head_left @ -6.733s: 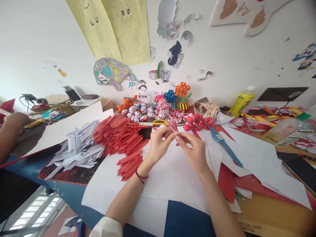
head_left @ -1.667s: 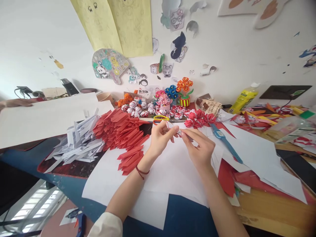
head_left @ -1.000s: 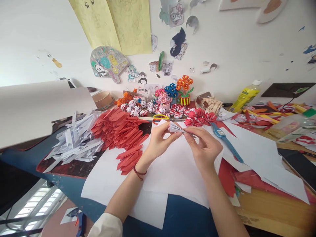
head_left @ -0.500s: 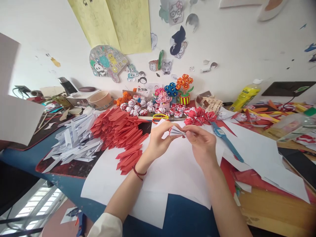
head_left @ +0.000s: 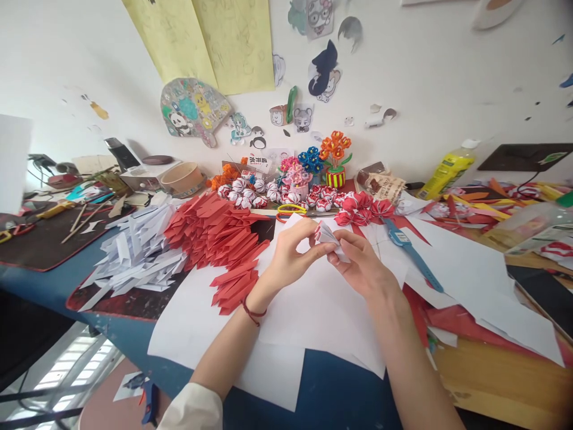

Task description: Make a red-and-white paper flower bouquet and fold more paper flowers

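Between my two hands is a small bundle of folded paper pieces (head_left: 326, 233), white with red edges, fanned out at its upper end. My left hand (head_left: 293, 251) pinches it from the left with thumb and forefinger. From the right, the fingers of my right hand (head_left: 360, 260) close on its lower side. Both hands are above white paper sheets (head_left: 313, 310). Left of them lies a big heap of folded red paper strips (head_left: 210, 233), and beyond it a heap of folded white paper strips (head_left: 134, 251).
Finished red-and-white paper balls (head_left: 322, 200) line the back near a pot of orange flowers (head_left: 335, 178). A blue watch (head_left: 414, 254) lies right of my hands. Yellow-handled scissors (head_left: 290, 209) lie behind them. A yellow bottle (head_left: 447, 170) stands at the back right.
The folded paper bundle has turned upward, its fanned end now pointing up. My right hand has shifted slightly right and lower, with its fingers now on the bundle's lower side.
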`<control>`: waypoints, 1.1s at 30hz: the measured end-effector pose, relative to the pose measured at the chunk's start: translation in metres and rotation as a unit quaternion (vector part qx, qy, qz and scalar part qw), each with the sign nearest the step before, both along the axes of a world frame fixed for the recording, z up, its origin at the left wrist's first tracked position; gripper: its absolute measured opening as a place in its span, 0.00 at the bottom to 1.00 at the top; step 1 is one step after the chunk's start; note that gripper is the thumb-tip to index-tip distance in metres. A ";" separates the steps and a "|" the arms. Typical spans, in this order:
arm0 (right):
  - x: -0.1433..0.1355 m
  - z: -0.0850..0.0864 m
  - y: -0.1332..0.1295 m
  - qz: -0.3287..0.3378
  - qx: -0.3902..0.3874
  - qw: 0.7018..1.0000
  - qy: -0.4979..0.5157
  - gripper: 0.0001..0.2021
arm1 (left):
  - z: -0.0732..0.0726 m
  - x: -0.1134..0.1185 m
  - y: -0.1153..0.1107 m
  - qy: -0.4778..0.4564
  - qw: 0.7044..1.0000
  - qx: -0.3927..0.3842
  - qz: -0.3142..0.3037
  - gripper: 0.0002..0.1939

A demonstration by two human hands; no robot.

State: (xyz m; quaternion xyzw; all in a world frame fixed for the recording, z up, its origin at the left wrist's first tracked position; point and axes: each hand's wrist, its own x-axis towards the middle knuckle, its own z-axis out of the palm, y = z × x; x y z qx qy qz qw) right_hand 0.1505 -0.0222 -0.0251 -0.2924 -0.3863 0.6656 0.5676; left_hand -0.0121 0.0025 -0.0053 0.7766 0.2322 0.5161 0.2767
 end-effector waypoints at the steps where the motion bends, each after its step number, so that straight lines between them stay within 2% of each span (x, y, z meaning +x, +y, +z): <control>1: 0.000 0.001 0.000 0.005 -0.010 1.000 0.004 0.14 | -0.001 0.000 0.000 -0.001 1.000 -0.006 -0.001 0.10; 5: -0.001 0.003 -0.001 0.017 -0.002 1.000 0.020 0.11 | -0.005 0.002 0.000 -0.013 1.000 -0.023 0.002 0.10; 11: -0.004 0.003 -0.002 -0.002 0.047 0.999 0.010 0.09 | -0.007 0.004 -0.001 -0.034 0.998 -0.056 0.008 0.10; 20: -0.003 0.005 -0.005 -0.027 0.075 0.997 -0.004 0.09 | -0.006 0.004 0.000 -0.078 0.986 -0.139 -0.039 0.12; 24: 0.000 0.005 -0.005 -0.011 0.072 0.997 -0.025 0.08 | -0.006 0.004 0.001 -0.100 0.978 -0.158 -0.097 0.11; 27: 0.000 0.005 -0.005 0.005 0.076 0.997 -0.035 0.11 | -0.004 0.004 0.000 -0.121 0.963 -0.186 -0.154 0.10; 29: -0.001 0.005 -0.004 -0.019 0.086 0.995 -0.047 0.12 | -0.003 0.004 0.001 -0.122 0.961 -0.194 -0.154 0.10; 33: -0.006 0.006 -0.005 -0.145 0.127 0.979 -0.071 0.12 | -0.005 0.003 0.003 -0.105 0.978 -0.170 -0.060 0.11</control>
